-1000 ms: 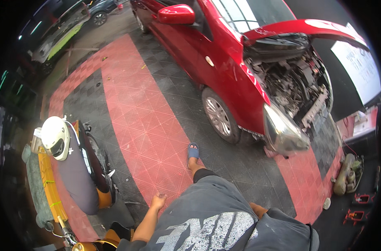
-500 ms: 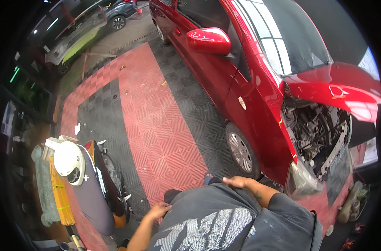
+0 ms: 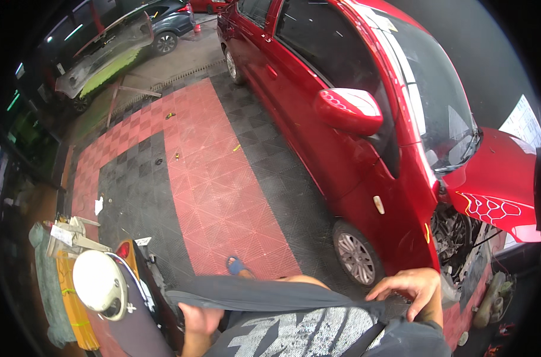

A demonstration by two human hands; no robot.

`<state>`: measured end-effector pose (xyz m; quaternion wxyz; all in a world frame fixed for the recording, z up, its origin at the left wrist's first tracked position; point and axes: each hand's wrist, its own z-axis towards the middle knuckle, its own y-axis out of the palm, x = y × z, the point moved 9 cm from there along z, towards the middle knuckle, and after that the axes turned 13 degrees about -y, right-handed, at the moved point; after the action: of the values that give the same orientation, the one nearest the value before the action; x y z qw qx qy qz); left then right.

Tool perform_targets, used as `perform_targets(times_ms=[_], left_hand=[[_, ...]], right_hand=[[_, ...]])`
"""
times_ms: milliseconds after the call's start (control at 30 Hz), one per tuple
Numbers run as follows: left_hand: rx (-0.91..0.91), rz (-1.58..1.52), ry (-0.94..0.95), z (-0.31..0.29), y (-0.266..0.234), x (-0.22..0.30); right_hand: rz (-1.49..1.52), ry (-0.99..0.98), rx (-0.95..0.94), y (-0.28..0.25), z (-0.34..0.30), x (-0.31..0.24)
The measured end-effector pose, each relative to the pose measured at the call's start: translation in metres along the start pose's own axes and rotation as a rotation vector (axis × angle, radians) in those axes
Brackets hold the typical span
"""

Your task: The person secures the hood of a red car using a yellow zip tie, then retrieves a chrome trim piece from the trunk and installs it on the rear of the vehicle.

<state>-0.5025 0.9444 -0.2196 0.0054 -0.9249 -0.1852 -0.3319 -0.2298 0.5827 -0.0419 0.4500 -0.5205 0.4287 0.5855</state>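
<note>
A dark grey T-shirt (image 3: 306, 324) with a pale glittery print covers my front, its lower edge (image 3: 252, 291) raised and stretched out before me. My left hand (image 3: 200, 321) is up against that edge on the left; the cloth covers its fingertips. Off the shirt's right side is my right hand (image 3: 414, 290), fingers bent and thumb apart, with nothing visible between them. Below the cloth a foot in a blue sandal (image 3: 237, 265) shows on the floor tiles.
A red car (image 3: 318, 131) stands at the right, its hood (image 3: 490, 190) over an exposed engine bay (image 3: 452, 235). At lower left, a white helmet (image 3: 98, 282) rests on a motorcycle seat (image 3: 134, 330) beside yellow wrapped boards (image 3: 71, 297). Small yellow-black bits (image 3: 177, 156) lie on the tiles.
The shirt's lower edge has risen and spread forward. My right hand has moved right, away from the shirt front; my left hand has shifted lower and under the cloth. One foot shows farther left.
</note>
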Motion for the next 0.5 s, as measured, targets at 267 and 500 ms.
perform_targets(times_ms=[267,500], left_hand=[[-0.542,0.38,0.695,-0.073,-0.078,0.291],[-0.854,0.434,0.822,-0.049,-0.158,0.428]], right_hand=[[-0.065,-0.334,0.366,-0.126,0.209,-0.081],[-0.82,1.029,0.561,-0.262,0.271,0.296]])
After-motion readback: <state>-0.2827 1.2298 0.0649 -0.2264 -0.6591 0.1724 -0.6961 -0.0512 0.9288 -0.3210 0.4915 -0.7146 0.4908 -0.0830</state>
